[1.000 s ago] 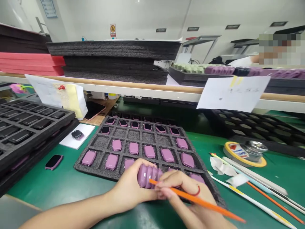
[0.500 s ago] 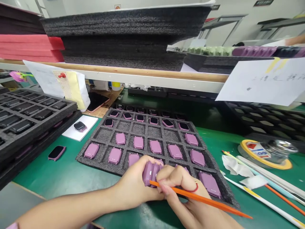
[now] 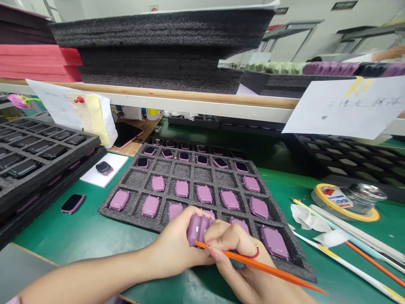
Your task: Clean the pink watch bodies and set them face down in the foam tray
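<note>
My left hand is closed around a small stack of purple watch cases at the near edge of a black foam tray. My right hand pinches the same stack with thumb and forefinger and also holds a long orange stick that points right. The tray's near rows hold purple cases lying back up; its far rows hold cases with dark screens up.
Black foam trays of dark parts stand at the left, with loose watch cases on the green mat and one on white paper. A tape roll, wipes and sticks lie right. A shelf carries stacked foam.
The view has dropped and moved closer to the tray. Both hands have stayed on the stack of cases, which looks shorter in the left hand than a second ago.
</note>
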`<state>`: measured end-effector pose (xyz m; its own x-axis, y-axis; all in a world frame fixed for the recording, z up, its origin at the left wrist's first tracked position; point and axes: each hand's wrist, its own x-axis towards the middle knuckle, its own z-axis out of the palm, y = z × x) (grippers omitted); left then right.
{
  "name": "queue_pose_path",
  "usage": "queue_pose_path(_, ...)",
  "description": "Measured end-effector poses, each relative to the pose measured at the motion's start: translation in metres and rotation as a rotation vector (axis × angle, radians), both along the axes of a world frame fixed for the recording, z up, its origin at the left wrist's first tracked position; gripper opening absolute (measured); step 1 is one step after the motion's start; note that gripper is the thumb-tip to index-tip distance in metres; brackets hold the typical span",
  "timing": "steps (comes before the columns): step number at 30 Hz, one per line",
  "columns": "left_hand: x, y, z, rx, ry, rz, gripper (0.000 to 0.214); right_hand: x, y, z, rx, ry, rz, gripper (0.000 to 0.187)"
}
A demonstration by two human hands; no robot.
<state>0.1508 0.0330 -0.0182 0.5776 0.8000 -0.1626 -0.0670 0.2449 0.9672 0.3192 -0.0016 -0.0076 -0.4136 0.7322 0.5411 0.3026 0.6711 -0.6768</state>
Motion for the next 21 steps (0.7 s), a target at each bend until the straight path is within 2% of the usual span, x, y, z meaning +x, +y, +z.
queue_pose_path(21, -0.0005, 0.0018, -0.0054, 0.001, -0.022, -0.007, 0.054, -0.0022, 0.0019, -0.0087, 0.023, 0.064, 0.015, 0.021)
